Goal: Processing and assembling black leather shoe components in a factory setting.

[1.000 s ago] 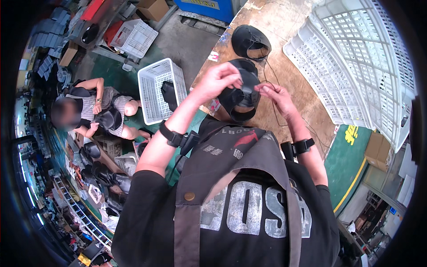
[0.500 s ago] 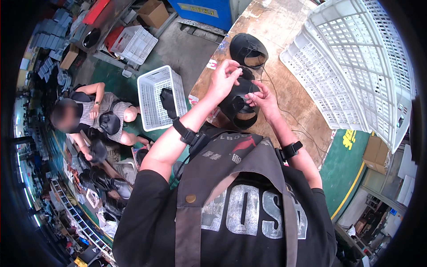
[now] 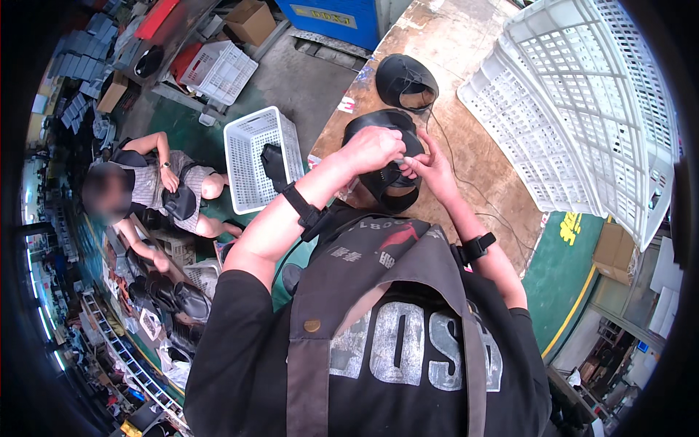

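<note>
Black shoe upper (image 3: 373, 183) on tabletop (image 3: 484, 178).
I find left hand (image 3: 373, 149) and right hand (image 3: 435, 169) over it, close together; whether their fingers grip anything, I cannot tell.

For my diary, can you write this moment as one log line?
left hand: over black curved shoe upper; right hand: close beside left; grip: unclear; second black shoe upper: farther along brown wooden table

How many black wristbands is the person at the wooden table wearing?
2: the left wristband is strapped on behind the left hand; the right wristband sits behind the right hand. Neither is hidden.
</note>
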{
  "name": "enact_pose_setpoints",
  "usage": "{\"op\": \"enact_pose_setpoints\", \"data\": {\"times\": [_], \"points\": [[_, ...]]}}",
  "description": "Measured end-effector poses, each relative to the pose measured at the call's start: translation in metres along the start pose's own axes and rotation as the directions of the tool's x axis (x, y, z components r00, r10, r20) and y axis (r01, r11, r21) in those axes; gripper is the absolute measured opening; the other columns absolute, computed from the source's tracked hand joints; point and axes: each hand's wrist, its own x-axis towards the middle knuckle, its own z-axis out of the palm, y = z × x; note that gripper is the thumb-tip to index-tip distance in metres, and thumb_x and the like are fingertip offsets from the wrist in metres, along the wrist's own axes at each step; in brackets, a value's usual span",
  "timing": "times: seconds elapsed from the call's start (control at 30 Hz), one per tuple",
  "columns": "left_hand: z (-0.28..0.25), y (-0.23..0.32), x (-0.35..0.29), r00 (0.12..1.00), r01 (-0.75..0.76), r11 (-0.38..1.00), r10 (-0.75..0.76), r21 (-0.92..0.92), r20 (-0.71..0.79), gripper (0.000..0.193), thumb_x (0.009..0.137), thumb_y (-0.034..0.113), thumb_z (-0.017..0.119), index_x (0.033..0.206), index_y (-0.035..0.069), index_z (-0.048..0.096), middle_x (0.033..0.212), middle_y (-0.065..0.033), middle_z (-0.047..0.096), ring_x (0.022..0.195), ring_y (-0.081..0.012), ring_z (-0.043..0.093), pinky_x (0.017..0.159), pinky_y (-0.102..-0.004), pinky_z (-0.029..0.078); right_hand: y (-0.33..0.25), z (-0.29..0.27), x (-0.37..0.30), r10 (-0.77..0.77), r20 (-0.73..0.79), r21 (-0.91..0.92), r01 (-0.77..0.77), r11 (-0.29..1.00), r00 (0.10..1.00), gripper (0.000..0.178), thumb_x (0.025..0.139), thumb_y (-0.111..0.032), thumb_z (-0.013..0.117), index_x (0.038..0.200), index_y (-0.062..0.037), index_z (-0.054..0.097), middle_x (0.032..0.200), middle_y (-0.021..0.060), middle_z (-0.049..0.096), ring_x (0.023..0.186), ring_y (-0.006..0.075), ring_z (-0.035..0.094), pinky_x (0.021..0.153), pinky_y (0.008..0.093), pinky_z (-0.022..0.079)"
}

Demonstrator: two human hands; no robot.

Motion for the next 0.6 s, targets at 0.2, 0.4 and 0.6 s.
{"op": "enact_pose_setpoints", "data": {"times": [0.2,0.4,0.6], "points": [[-0.008,-0.004,-0.002,0.996,0.077,0.989,-0.081,-0.130,-0.025,0.014,0.073,0.018,0.066,0.076,0.005,0.061,0.072,-0.0081,0.055,0.071,-0.0262,0.058,0.062,-0.0358,0.046,0.019,-0.017,-0.006,0.094,0.168,-0.033,-0.090,0.995,0.981,0.034,0.091,-0.025,0.052,0.116,-0.0014,0.054,0.085,0.0064,0.063,0.085,0.0112,0.057,0.078,0.0228,0.043],[-0.001,0.030,-0.007,0.990,0.107,0.943,-0.129,-0.315,-0.050,0.014,0.072,0.019,0.067,0.075,0.006,0.061,0.072,-0.0074,0.056,0.069,-0.0263,0.058,0.059,-0.0359,0.044,0.022,-0.006,0.000,0.151,-0.053,0.050,-0.148,0.988,0.987,0.024,0.087,-0.024,0.057,0.088,-0.0016,0.067,0.091,0.0053,0.062,0.091,0.0154,0.056,0.090,0.0278,0.038],[0.039,0.032,-0.029,0.996,0.082,0.954,-0.085,-0.289,0.003,0.010,0.074,0.015,0.065,0.078,0.006,0.063,0.075,-0.0081,0.057,0.073,-0.0271,0.059,0.063,-0.0374,0.046,0.055,-0.022,0.009,-0.013,-0.094,-0.377,-0.023,0.926,0.996,0.011,0.072,-0.008,0.063,0.083,-0.0040,0.063,0.084,0.0041,0.062,0.083,0.0187,0.060,0.077,0.0273,0.044]]}}
